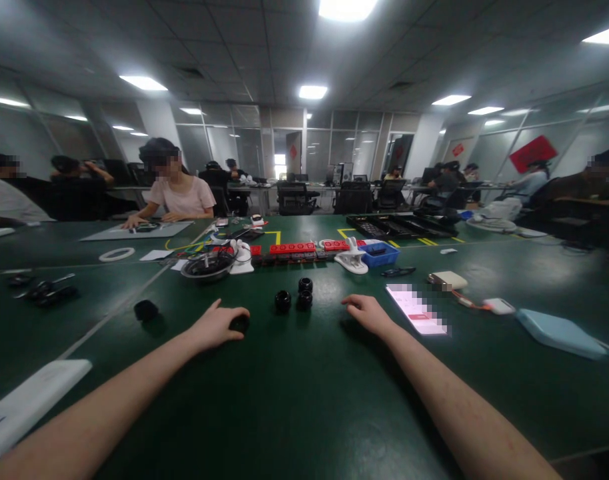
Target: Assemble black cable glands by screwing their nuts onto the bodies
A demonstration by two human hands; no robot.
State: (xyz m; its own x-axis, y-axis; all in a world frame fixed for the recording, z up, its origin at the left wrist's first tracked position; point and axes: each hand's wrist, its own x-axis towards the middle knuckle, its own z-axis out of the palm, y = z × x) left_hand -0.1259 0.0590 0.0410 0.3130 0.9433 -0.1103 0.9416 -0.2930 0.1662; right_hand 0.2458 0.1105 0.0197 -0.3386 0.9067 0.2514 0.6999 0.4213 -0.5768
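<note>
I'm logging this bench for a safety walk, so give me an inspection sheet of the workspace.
Surface: green tabletop, reflecting the lights.
Job's things: dark round piece at the left hand; three black round pieces grouped between the hands.
Clutter: metal bowl, blue bin, light-blue case, white box at the near left.
Hands: left, fingers curled around the dark round piece; right hand, low over or on the tabletop, nothing seen in it.
Cables: orange cable at the right; its plug ends are unclear.
Surroundings: person in a pink top across the bench; others seated farther back.
</note>
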